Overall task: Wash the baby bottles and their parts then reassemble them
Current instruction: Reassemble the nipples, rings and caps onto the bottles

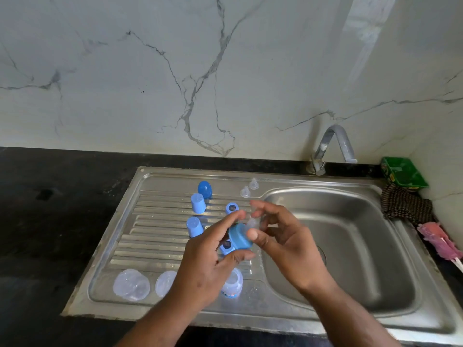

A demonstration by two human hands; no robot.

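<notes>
Two hands share a blue ring [240, 237] above the drainboard [155, 236].
Left hand [208, 261] grips the ring; right hand [288, 236] pinches the clear teat [253, 221] in it. Print on the bottle [233, 284] beneath and the green box [403, 175] is too blurred to read.

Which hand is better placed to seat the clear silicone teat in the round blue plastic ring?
Probably the right hand: it pinches the teat, while the left hand grips the ring.
</notes>
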